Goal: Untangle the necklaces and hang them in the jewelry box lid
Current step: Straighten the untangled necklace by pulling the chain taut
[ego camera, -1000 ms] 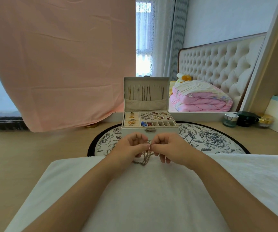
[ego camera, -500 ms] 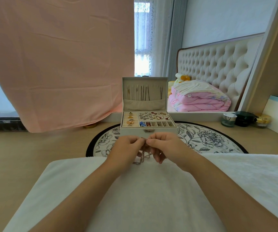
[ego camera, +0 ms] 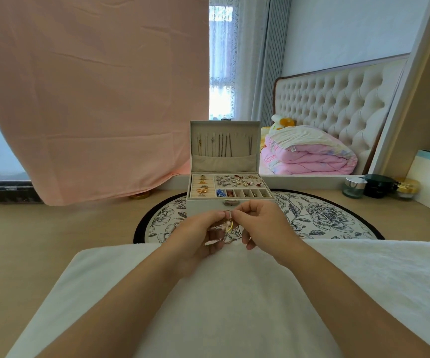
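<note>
The tangled necklaces [ego camera: 227, 228], a small knot of thin pinkish-gold chain with one bright gold loop, are held up over the far edge of the white towel [ego camera: 234, 293]. The left hand [ego camera: 198, 233] pinches the knot from 9 o'clock and the right hand [ego camera: 263, 226] pinches it from 3 o'clock. At 12 o'clock stands the open jewelry box [ego camera: 203, 206], with thin chains [ego camera: 221, 146] hanging straight in its lid [ego camera: 224, 165].
</note>
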`<control>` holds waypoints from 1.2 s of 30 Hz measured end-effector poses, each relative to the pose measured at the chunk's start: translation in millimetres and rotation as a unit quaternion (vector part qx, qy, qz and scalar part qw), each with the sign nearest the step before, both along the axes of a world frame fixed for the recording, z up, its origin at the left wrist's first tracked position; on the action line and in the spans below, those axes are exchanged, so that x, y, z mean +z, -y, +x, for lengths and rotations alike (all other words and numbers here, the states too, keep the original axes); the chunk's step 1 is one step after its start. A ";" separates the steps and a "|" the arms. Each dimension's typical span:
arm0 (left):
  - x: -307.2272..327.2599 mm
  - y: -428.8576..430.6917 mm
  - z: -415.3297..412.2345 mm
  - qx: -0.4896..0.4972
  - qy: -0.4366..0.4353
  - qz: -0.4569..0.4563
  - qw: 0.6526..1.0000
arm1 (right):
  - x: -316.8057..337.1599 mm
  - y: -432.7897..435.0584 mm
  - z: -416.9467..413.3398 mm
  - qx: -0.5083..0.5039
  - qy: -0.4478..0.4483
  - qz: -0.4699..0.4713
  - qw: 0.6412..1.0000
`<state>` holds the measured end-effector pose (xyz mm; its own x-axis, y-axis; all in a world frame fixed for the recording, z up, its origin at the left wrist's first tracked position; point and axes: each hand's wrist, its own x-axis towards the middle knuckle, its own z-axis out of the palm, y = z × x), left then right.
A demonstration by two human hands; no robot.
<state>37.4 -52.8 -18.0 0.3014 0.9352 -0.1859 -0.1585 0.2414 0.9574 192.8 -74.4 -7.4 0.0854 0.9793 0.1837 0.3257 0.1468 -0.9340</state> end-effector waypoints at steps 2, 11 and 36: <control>-1.0 -0.6 -2.8 -0.054 0.035 -0.013 0.998 | -1.0 -0.3 1.3 0.006 0.000 -0.001 1.000; -1.4 -2.5 -7.5 0.005 -0.003 0.022 1.000 | -7.2 -6.1 7.1 -0.041 0.113 0.079 0.990; -4.4 -0.3 -9.9 -0.060 -0.091 0.156 0.982 | 8.4 -0.2 12.4 0.068 -0.200 -0.017 0.977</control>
<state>27.5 -52.5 -22.4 0.4008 0.9152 0.0432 0.0331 -0.0616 0.9976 205.2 -74.2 1.0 0.0122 0.9915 0.1293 -0.0873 0.1299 -0.9877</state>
